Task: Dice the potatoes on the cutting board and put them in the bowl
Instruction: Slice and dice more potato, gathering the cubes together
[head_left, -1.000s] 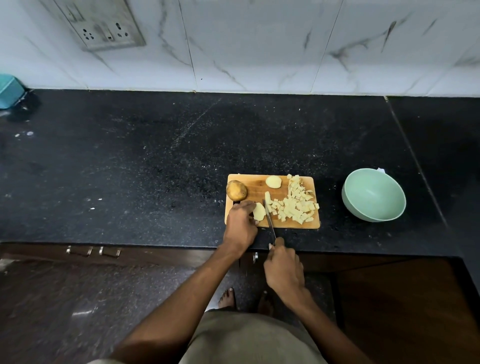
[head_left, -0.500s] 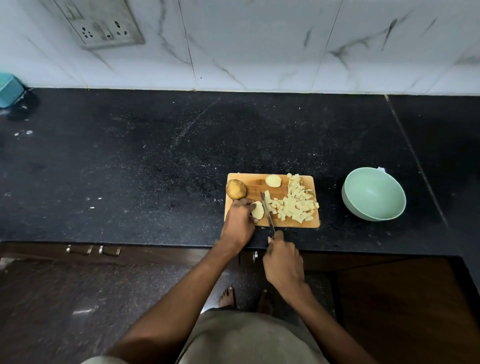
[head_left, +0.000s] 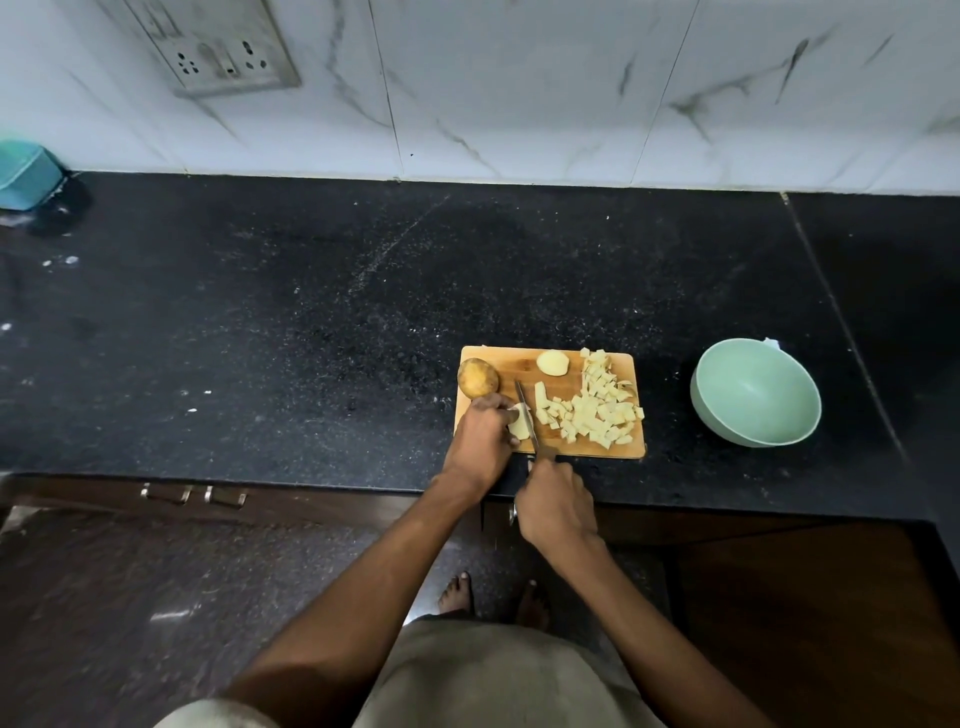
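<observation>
- A peeled potato piece (head_left: 519, 425) lies on the near left part of the wooden cutting board (head_left: 524, 359), with the knife (head_left: 525, 415) blade set against its right side.
- The left hand (head_left: 480, 435) curls its fingers over the piece and holds it down on the board.
- The right hand (head_left: 557, 505) grips the knife handle at the board's near edge, blade pointing away from the person.
- A heap of diced potato (head_left: 592, 410) covers the right half of the board.
- A whole unpeeled potato (head_left: 478, 377) sits at the far left corner, and a peeled half (head_left: 552, 362) lies along the far edge.
- The pale green bowl (head_left: 756, 399) stands on the black counter (head_left: 260, 338), right of the board and apart from it.
- A teal container (head_left: 26, 175) sits at the far left by the tiled wall (head_left: 519, 78), which carries a socket plate (head_left: 218, 47).
</observation>
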